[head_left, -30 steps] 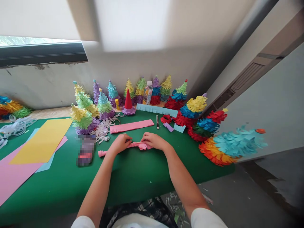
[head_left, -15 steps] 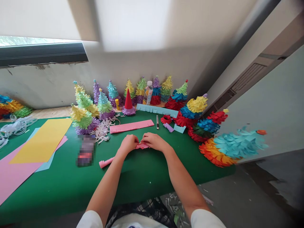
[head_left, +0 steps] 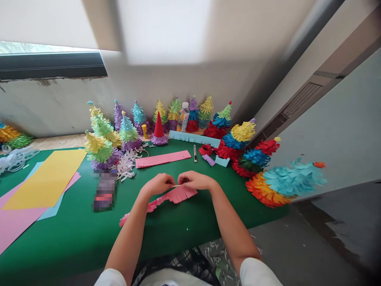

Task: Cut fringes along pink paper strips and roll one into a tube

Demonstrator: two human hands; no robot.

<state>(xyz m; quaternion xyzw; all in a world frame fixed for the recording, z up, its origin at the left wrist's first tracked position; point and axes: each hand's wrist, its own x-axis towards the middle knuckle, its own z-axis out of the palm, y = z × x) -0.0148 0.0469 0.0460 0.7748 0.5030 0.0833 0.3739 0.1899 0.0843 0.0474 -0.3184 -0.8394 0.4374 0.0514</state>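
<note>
A pink fringed paper strip (head_left: 177, 194) stretches across the green table in front of me, its cut edge hanging toward me. Both hands pinch its upper edge. My left hand (head_left: 160, 184) is closed on the strip left of centre, and my right hand (head_left: 195, 181) grips it a short way to the right. A narrow pale line shows along the edge between my fingertips; I cannot make out what it is. Past my left forearm, the strip's curled end lies on the table. Just beyond my hands rests another pink fringed strip (head_left: 163, 159), flat.
Several fringed paper trees (head_left: 129, 137) line the back and right side. Among them stand a red paper cone (head_left: 158, 126), a bottle (head_left: 184, 117) and a glue stick (head_left: 145, 131). A utility knife (head_left: 195, 153) lies centrally; coloured sheets (head_left: 47, 178) are on the left.
The pink strip has unrolled and turned, so its fringe now spreads below my hands toward me. Both hands stay near the same spot, still pinching it.
</note>
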